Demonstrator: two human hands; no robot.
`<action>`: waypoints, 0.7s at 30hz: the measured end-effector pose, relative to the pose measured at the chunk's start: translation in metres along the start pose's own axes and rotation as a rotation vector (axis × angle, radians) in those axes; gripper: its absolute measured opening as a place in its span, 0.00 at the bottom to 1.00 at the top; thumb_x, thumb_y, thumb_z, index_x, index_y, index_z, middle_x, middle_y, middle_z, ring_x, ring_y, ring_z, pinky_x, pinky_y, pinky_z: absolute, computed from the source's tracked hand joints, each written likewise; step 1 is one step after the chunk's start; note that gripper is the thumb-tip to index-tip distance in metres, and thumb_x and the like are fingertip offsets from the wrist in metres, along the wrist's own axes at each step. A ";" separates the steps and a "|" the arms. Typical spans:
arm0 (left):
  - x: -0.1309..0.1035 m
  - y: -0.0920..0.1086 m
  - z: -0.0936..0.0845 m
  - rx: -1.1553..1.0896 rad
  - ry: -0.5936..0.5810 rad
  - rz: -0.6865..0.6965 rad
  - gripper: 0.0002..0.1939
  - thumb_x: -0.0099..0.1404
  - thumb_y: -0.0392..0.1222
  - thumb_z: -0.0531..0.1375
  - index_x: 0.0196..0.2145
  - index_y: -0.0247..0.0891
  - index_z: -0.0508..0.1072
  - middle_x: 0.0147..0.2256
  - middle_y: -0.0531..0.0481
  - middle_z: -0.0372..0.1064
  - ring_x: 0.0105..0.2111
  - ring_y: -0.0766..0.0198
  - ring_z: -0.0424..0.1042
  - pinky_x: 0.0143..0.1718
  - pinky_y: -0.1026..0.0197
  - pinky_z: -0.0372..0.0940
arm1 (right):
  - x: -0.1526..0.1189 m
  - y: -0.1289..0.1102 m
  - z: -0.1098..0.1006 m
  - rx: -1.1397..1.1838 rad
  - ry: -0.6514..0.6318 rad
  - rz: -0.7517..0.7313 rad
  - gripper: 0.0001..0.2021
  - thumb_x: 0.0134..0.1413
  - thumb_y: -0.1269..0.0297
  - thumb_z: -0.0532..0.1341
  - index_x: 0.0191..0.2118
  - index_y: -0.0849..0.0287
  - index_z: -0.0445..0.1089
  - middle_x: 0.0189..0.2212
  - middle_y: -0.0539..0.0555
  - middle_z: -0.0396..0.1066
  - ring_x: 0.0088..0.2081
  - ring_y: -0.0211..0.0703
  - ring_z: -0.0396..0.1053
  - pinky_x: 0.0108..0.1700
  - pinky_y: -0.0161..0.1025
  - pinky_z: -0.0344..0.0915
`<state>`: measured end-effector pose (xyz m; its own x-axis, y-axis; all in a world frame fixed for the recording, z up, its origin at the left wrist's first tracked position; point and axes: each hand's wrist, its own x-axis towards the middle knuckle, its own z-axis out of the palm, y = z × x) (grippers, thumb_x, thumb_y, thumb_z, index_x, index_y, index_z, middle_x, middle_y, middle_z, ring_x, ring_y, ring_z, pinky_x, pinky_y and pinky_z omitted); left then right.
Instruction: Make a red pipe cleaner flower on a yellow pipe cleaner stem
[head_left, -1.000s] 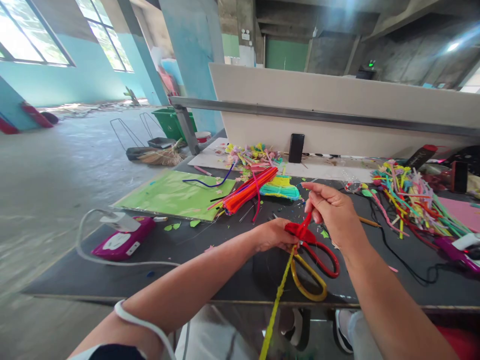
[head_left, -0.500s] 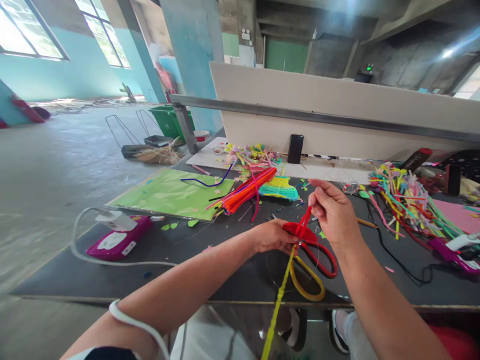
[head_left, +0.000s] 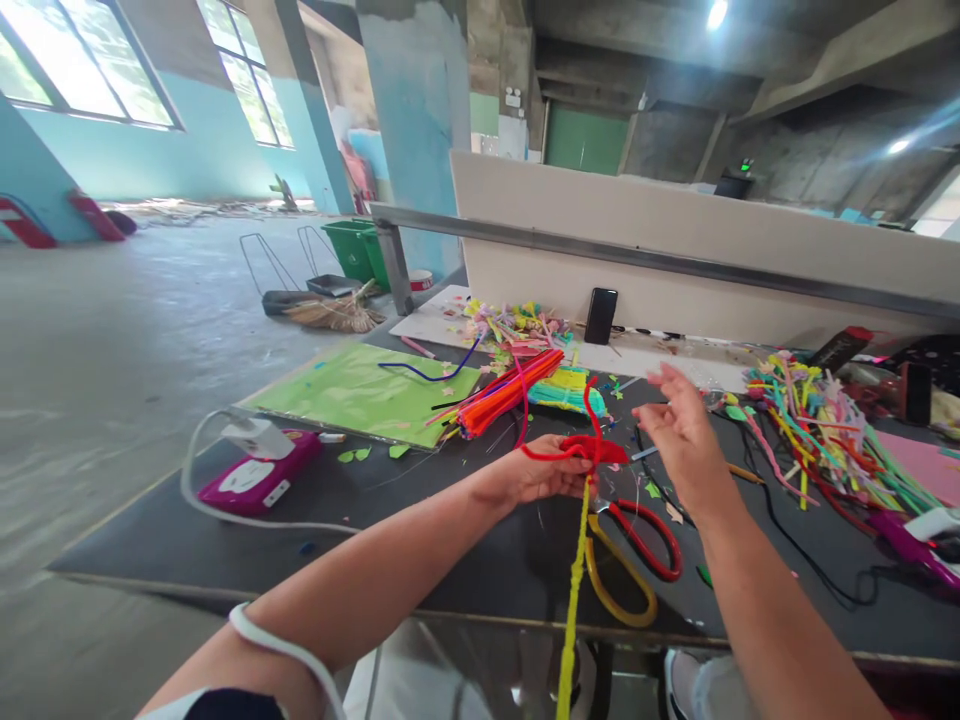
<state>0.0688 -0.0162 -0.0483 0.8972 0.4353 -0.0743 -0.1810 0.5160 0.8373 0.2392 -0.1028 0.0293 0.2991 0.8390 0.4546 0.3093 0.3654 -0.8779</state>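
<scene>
Red piece [head_left: 609, 453] gripped in left hand [head_left: 546, 482], right hand [head_left: 675, 422] spread

Noted above the near part of the desk [head_left: 150, 545]: red piece between left thumb and fingers, with yellow stem [head_left: 576, 580] hanging beneath, past the near edge. Observed at the red piece: upright strand [head_left: 587, 402] curving upward, bent strand [head_left: 546, 457] reaching left over the left hand. Observed to the right: right hand apart from the piece, thumb and fingers parted. Located just nearer and right of the left hand: scissors [head_left: 628, 536] with one red and one yellow handle. Recorded farther back: orange-red bundle [head_left: 510, 395], just left of yellow-and-teal bundle [head_left: 568, 398]. Recorded left: green sheet [head_left: 352, 395]. Recorded far: phone [head_left: 601, 316], propped nearly upright.
</scene>
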 end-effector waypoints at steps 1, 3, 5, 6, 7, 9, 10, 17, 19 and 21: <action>0.000 0.000 -0.001 -0.008 0.008 0.019 0.18 0.50 0.38 0.68 0.40 0.31 0.74 0.31 0.43 0.73 0.30 0.60 0.75 0.39 0.55 0.68 | -0.002 0.010 0.000 -0.075 -0.020 0.052 0.30 0.47 0.61 0.63 0.58 0.47 0.57 0.56 0.56 0.61 0.38 0.41 0.67 0.39 0.41 0.66; 0.000 0.001 -0.003 -0.010 0.023 0.048 0.18 0.50 0.39 0.68 0.39 0.31 0.74 0.32 0.43 0.73 0.30 0.60 0.75 0.38 0.56 0.68 | -0.008 0.029 0.003 -0.151 -0.063 0.206 0.30 0.39 0.65 0.67 0.53 0.53 0.63 0.48 0.56 0.67 0.37 0.42 0.66 0.39 0.41 0.66; 0.000 0.002 -0.002 0.002 0.028 0.061 0.19 0.50 0.39 0.68 0.40 0.31 0.74 0.32 0.42 0.74 0.30 0.60 0.75 0.37 0.56 0.68 | -0.015 0.042 0.008 -0.034 -0.170 0.374 0.25 0.37 0.65 0.68 0.46 0.56 0.67 0.41 0.54 0.72 0.37 0.43 0.68 0.40 0.42 0.66; 0.000 0.002 -0.001 0.007 0.034 0.059 0.20 0.50 0.40 0.69 0.40 0.30 0.74 0.32 0.42 0.74 0.30 0.60 0.75 0.37 0.57 0.68 | -0.019 0.045 0.012 0.047 -0.219 0.436 0.22 0.37 0.64 0.68 0.43 0.57 0.68 0.38 0.54 0.73 0.37 0.43 0.69 0.42 0.42 0.65; 0.000 0.002 0.000 0.014 0.043 0.044 0.20 0.50 0.39 0.69 0.41 0.30 0.74 0.32 0.42 0.74 0.29 0.59 0.75 0.36 0.57 0.68 | -0.021 0.047 0.015 0.116 -0.253 0.490 0.20 0.38 0.63 0.68 0.41 0.59 0.69 0.36 0.53 0.74 0.36 0.43 0.70 0.42 0.42 0.65; 0.000 0.003 0.002 0.024 0.065 0.026 0.21 0.49 0.39 0.69 0.41 0.29 0.74 0.32 0.42 0.74 0.29 0.59 0.75 0.36 0.57 0.68 | -0.024 0.045 0.021 0.200 -0.276 0.549 0.19 0.37 0.62 0.69 0.39 0.61 0.70 0.32 0.52 0.74 0.34 0.43 0.70 0.40 0.41 0.66; -0.001 0.003 0.002 0.028 0.075 0.030 0.21 0.49 0.39 0.69 0.41 0.29 0.74 0.32 0.41 0.74 0.29 0.59 0.75 0.36 0.56 0.68 | -0.024 0.044 0.023 0.212 -0.266 0.555 0.19 0.36 0.61 0.70 0.38 0.61 0.70 0.31 0.52 0.74 0.33 0.42 0.70 0.39 0.40 0.66; -0.002 0.003 0.001 0.035 0.012 0.022 0.20 0.51 0.39 0.68 0.42 0.30 0.74 0.35 0.40 0.75 0.31 0.59 0.75 0.40 0.55 0.68 | -0.020 0.047 0.020 0.329 -0.215 0.625 0.20 0.29 0.62 0.74 0.32 0.60 0.71 0.25 0.48 0.73 0.24 0.37 0.68 0.31 0.38 0.66; -0.002 0.003 0.001 0.043 0.011 0.022 0.19 0.52 0.39 0.67 0.42 0.30 0.74 0.36 0.40 0.75 0.31 0.59 0.75 0.40 0.55 0.68 | -0.020 0.051 0.019 0.314 -0.196 0.617 0.19 0.28 0.62 0.74 0.30 0.61 0.70 0.23 0.47 0.72 0.23 0.36 0.67 0.29 0.37 0.65; -0.002 0.003 0.002 0.053 0.014 0.032 0.18 0.52 0.38 0.67 0.41 0.30 0.74 0.35 0.41 0.74 0.32 0.60 0.75 0.40 0.56 0.68 | -0.021 0.053 0.019 0.280 -0.181 0.581 0.18 0.29 0.61 0.74 0.29 0.61 0.70 0.22 0.47 0.71 0.22 0.36 0.67 0.28 0.36 0.64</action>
<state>0.0668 -0.0170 -0.0445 0.8856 0.4613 -0.0544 -0.1873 0.4617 0.8670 0.2322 -0.0935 -0.0295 0.1830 0.9763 -0.1152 -0.1099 -0.0961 -0.9893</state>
